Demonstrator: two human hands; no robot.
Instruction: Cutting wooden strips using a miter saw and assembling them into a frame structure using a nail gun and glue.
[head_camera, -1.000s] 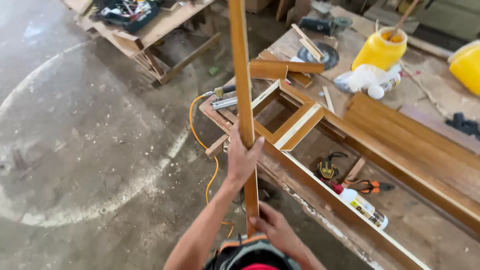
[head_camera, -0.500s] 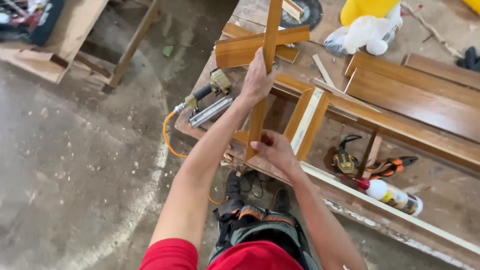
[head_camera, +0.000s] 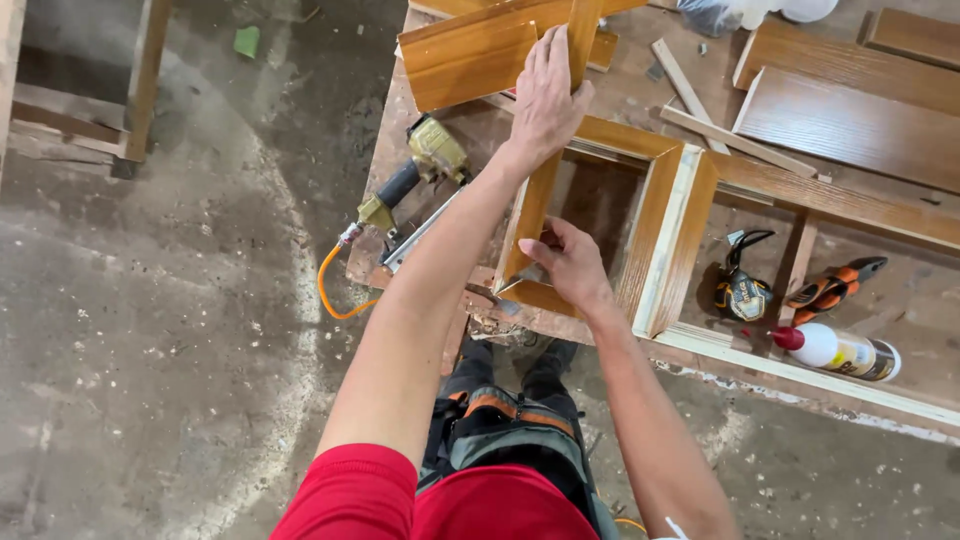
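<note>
A long wood-grain strip (head_camera: 533, 205) lies tilted across the left side of a wooden frame (head_camera: 668, 228) on the workbench. My left hand (head_camera: 545, 95) presses on the strip's upper part, fingers wrapped around its edge. Lower down, my right hand (head_camera: 570, 262) grips the same strip near its bottom end at the frame's corner. A pneumatic nail gun (head_camera: 420, 185) with an orange hose (head_camera: 330, 290) rests on the bench just left of my left forearm.
A wide brown board (head_camera: 475, 55) lies beyond my left hand. A tape measure (head_camera: 742, 292), orange-handled pliers (head_camera: 830, 285) and a white glue bottle (head_camera: 838, 350) sit to the right. More panels (head_camera: 850, 110) lie far right. A wooden pallet (head_camera: 80, 90) stands on the concrete floor.
The strip went from standing upright to lying along the frame. My view tilted down and closer to the bench. Both hands stayed on the strip.
</note>
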